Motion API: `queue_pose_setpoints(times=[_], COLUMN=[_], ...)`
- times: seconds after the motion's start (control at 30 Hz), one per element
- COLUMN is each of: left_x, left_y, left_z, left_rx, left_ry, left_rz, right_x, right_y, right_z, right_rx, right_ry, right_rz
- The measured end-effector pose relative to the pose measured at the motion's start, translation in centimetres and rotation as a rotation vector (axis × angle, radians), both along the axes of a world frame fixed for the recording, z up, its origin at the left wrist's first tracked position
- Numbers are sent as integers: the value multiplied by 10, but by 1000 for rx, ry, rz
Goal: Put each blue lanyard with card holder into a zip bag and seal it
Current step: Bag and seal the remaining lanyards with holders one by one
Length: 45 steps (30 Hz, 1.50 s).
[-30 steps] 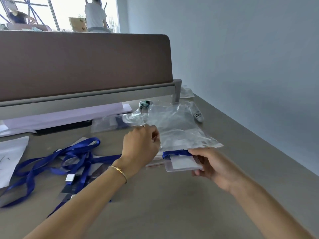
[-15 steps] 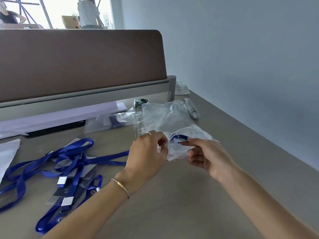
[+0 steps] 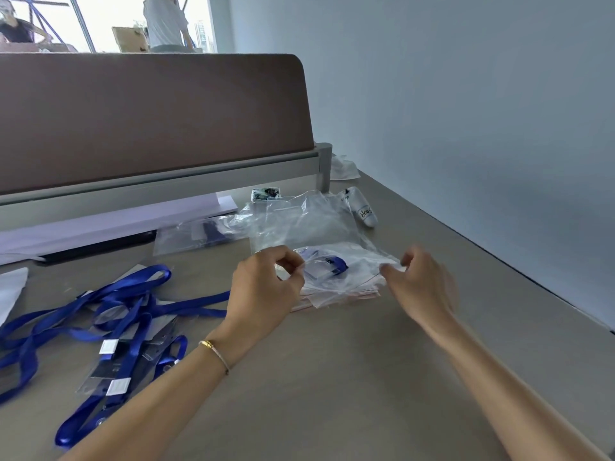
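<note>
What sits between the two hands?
In the head view, the zip bag with a blue lanyard inside spans from the left hand to the right hand.

Premises: an open-plan office. A grey bench [image 3: 332, 377] is closed off at its far edge by a brown fabric-covered partition [image 3: 149, 118] on a grey metal rail [image 3: 159, 188], as in shared workstations. Beyond the partition, large windows [image 3: 100, 21] show daylight, and two people are visible there. Right of the partition stands a plain pale wall [image 3: 466, 94].
</note>
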<state>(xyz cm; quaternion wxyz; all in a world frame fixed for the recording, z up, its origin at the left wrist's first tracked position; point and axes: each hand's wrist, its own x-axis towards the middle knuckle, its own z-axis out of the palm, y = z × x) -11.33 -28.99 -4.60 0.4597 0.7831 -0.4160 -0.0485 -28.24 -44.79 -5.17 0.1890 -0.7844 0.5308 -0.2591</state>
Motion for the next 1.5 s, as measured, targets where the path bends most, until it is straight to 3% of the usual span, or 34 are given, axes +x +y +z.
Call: queue_pose_setpoints(times=[0.17,0.3,0.5,0.77,1.27,1.5], left_x=[-1,7,23,20,-52,-46], left_y=[0,1,4,24,99,93], left_z=[5,14,54,123,195,158], left_rx=[-59,-144,-375,-665,-929,-692], left_ry=[136,269,482,529,407,596], left_rz=[21,79,177,130,-52,-28], right_x=[11,16,30,32,-42,-42], right_y=[-4,-1,6,31,103,82], right_z=[-2,10,47,110,183,141], right_rx=[222,164,228,176,18,187], right_ry=[-349,-430,-791,-1071,-1216,-1056], right_rz=[137,149,222,329,424,324])
